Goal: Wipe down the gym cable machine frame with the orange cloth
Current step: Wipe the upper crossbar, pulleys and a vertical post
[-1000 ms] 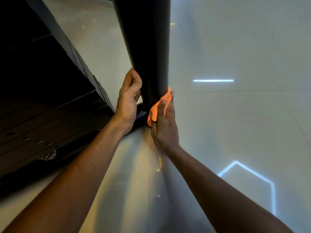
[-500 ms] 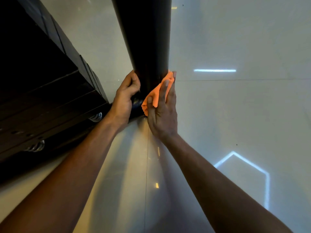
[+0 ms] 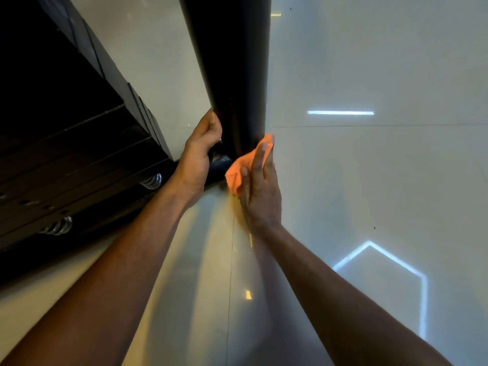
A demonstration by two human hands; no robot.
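While the left hand [image 3: 196, 159] curls its fingers round the post [image 3: 232, 75], likely to steady the person, the right hand [image 3: 260, 186] presses the cloth [image 3: 237, 170] flat-fingered against the post's base, just above the floor [image 3: 369, 180].

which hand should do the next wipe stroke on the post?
Right. The right hand already presses the orange cloth flat against the black post near its base. The left hand grips the post's other side, bare, seemingly bracing.
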